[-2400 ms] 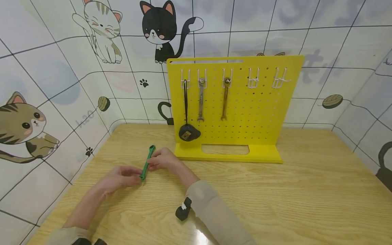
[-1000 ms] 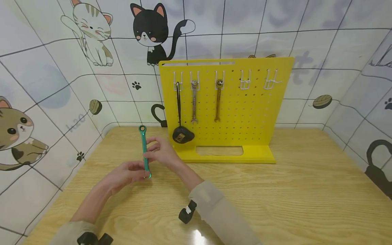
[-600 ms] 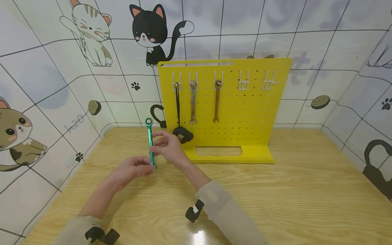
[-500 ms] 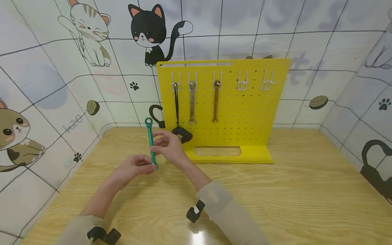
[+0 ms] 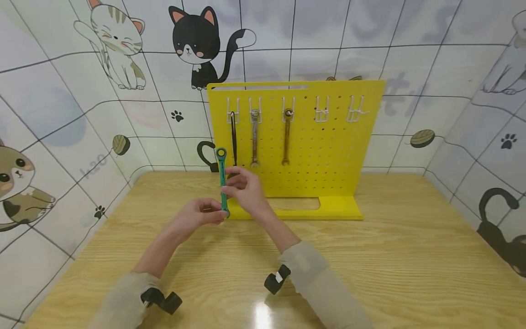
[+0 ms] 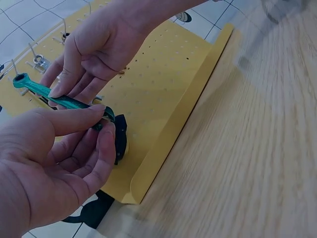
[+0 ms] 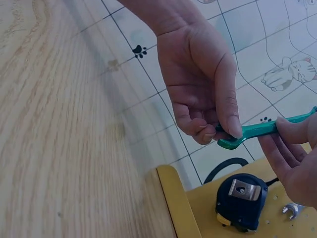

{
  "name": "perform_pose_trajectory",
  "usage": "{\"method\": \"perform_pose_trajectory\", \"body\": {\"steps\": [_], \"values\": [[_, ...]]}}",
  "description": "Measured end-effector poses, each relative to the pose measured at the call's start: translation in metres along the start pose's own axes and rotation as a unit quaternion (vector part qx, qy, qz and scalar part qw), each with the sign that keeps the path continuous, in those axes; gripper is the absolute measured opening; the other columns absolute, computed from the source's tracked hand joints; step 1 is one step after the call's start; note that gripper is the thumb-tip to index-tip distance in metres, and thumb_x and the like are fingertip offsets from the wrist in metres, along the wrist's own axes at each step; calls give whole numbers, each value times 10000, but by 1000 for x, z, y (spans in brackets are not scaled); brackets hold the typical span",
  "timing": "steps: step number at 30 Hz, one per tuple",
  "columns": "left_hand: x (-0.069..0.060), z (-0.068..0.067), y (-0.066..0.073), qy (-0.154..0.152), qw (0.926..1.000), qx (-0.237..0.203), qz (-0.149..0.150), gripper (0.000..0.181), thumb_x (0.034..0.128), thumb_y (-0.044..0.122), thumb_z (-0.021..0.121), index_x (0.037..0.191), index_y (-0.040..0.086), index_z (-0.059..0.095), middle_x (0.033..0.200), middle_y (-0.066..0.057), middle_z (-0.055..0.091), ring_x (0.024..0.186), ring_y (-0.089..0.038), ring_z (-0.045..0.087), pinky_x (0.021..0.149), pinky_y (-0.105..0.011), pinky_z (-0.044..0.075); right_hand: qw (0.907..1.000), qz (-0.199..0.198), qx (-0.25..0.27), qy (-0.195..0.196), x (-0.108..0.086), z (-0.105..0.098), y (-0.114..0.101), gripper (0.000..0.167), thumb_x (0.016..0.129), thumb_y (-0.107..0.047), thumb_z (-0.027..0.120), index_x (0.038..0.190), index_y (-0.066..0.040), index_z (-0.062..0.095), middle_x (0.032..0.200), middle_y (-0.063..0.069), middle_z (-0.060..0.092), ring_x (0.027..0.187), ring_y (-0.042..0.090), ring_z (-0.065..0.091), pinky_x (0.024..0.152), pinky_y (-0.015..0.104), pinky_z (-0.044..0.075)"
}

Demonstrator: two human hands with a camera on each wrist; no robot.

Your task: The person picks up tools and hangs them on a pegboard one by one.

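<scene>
A green combination wrench (image 5: 223, 178) stands nearly upright in both hands, above the table and in front of the pegboard's left edge. Its ring end points up. My left hand (image 5: 197, 215) pinches the open-jaw end at the bottom between thumb and fingers. Higher on the shaft, my right hand (image 5: 248, 189) pinches the wrench between thumb and fingertips. In the left wrist view the wrench (image 6: 69, 101) slants across both hands. The right wrist view shows the tape measure (image 7: 241, 201) hanging just behind; the right hand mostly covers it in the head view.
The yellow pegboard (image 5: 324, 160) stands at the back of the wooden table (image 5: 394, 256). A silver wrench (image 5: 255, 137) and a bronze-coloured wrench (image 5: 287, 137) hang from its white wire hooks. Two hooks at the right, one of them this hook (image 5: 322, 109), carry nothing. A cat-print wall covering surrounds the table.
Both hands have lifted the green wrench off the table, turned it upright and carried it right towards the pegboard. The right hand now covers most of the tape measure.
</scene>
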State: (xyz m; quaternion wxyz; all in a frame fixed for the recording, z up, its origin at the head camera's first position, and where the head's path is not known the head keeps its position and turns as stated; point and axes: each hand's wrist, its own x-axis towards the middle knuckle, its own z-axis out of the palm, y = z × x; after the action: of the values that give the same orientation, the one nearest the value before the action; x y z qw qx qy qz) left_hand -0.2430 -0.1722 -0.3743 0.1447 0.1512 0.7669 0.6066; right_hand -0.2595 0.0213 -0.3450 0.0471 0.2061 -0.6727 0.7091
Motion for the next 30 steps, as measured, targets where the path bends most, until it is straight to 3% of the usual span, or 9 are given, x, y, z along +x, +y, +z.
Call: {"method": "perform_pose_trajectory", "body": {"steps": [4,9,13,17,23,30], "values": [[7,8,5,84,10000,27,-23,246,928,194,753,1032,-6,654,945,-63,696,1004,-390,653,914,-389,547,10000,32,-24,64,0,-10,-3,375,895,60,721,1251,-29,647,936,143,684,796,202,683,785,454,603],[19,22,13,186,9997,-104,70,242,923,182,758,1050,-6,672,941,-79,698,1031,-467,626,960,-504,521,9994,-24,-200,285,3,-27,-8,380,903,34,725,1266,-48,649,950,137,689,806,209,685,759,399,608],[29,34,20,267,9995,-152,117,253,921,188,762,1063,-3,675,920,-79,690,1033,-485,615,983,-565,490,9983,-106,-288,496,3,-41,-11,383,904,30,726,1273,-41,651,956,152,689,796,246,684,772,479,598],[37,44,23,323,9993,-32,189,240,919,169,764,1049,-16,684,901,-65,692,991,-458,640,958,-550,512,9978,-73,-274,607,2,-54,-12,388,901,30,730,1275,-39,651,956,149,692,786,240,688,819,554,574],[46,58,28,302,9983,289,399,215,919,181,764,1021,1,706,841,-56,696,927,-417,660,895,-529,540,9972,-88,-278,688,-2,-71,-12,382,903,20,733,1270,-38,642,950,145,686,783,206,691,838,531,576],[59,74,33,48,9973,210,697,188,938,155,738,1025,-8,710,929,-217,696,965,-496,624,912,-578,520,9962,-100,-298,807,-6,-93,-17,397,909,15,728,1289,-17,616,943,118,678,783,197,694,843,508,581]]}}
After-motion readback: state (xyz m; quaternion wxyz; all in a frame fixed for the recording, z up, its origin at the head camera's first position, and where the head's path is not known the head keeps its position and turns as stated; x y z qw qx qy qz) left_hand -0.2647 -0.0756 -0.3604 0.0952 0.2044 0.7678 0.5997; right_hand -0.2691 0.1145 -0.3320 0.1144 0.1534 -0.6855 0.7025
